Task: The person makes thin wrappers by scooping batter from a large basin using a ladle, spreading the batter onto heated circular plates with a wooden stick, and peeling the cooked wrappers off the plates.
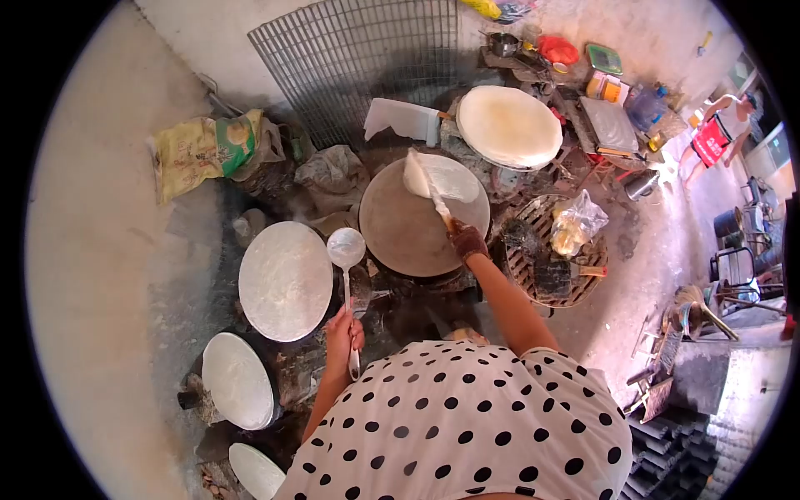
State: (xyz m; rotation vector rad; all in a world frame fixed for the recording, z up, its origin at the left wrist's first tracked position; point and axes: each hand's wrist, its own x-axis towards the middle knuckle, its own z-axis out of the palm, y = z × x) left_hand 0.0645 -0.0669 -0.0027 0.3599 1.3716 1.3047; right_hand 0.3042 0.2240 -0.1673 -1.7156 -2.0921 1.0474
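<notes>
My left hand [341, 331] is wrapped round the handle of a ladle [346, 249], whose whitish bowl is held up between two griddles. My right hand [468, 242], in a dark glove, grips the wooden handle of a batter spreader [414, 177]. The spreader's coated head rests at the far side of a round griddle [403, 225]. White batter [454, 176] covers the far right part of that griddle, and the rest of its surface is bare brown. To the left, a second griddle carries a full white round of batter [286, 282].
More white rounds lie on griddles at lower left [237, 380] and bottom [256, 472]. A stack of flatbreads [509, 125] stands behind right. A round grate [533, 271] holds a plastic bag [577, 223] and a brush [553, 278]. Another person [723, 133] is at far right.
</notes>
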